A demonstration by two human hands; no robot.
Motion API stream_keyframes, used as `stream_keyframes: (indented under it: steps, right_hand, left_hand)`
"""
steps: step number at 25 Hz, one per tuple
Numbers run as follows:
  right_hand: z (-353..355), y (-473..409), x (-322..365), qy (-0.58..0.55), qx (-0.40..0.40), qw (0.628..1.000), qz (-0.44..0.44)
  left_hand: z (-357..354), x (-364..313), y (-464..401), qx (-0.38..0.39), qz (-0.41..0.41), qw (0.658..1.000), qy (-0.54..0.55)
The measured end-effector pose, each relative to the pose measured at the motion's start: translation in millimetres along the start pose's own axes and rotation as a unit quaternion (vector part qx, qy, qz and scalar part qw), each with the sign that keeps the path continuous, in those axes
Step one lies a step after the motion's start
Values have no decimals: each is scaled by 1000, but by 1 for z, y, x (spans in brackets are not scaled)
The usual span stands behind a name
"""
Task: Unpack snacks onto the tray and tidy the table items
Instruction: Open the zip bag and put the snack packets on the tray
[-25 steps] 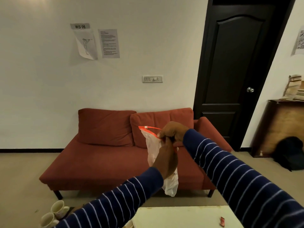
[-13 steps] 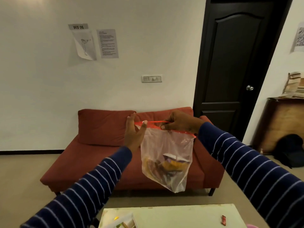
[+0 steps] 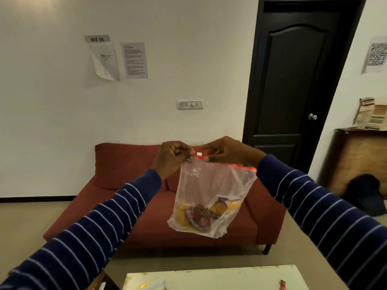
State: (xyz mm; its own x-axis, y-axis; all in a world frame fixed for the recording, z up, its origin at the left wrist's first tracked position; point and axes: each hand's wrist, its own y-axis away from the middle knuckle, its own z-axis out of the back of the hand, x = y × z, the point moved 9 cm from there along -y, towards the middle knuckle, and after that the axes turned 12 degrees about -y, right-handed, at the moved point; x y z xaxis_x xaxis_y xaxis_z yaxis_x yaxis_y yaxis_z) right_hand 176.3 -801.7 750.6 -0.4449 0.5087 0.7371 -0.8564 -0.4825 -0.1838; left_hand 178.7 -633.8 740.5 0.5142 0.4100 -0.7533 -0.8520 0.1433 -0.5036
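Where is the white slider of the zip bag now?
In the head view, the slider sits at the bag's top left, between the left hand and right hand.

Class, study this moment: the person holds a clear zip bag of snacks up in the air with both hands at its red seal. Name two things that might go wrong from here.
1. The zip bag hangs out past the table's far edge, so if the seal opens suddenly, snacks may drop to the floor.
2. The left hand and right hand pinch only the thin red seal; a hard pull might tear the plastic.
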Motion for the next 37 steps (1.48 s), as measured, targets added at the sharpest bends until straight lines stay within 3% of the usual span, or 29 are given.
stream_keyframes:
  steps: [4, 9, 21, 28, 31, 37]
  right_hand:
    - [-6, -12, 19, -28, -96, 994, 51]
    - [-2, -9, 21, -42, -119, 991, 52]
    - [28, 29, -31, -19, -135, 991, -12]
    - [28, 57, -60, 43, -114, 992, -14]
    - [23, 54, -45, 57, -93, 994, -13]
    - [-14, 26, 8, 39, -11, 999, 21]
  left_hand:
    - [0, -21, -7, -21, -32, 997, -60]
    - [9, -34, -5, -17, -74, 990, -119]
    - [63, -18, -1, -94, 18, 992, -76]
    - [73, -3, 18, -126, 77, 987, 62]
    - [65, -4, 23, -144, 79, 984, 64]
    - [41, -9, 23, -107, 71, 990, 62]
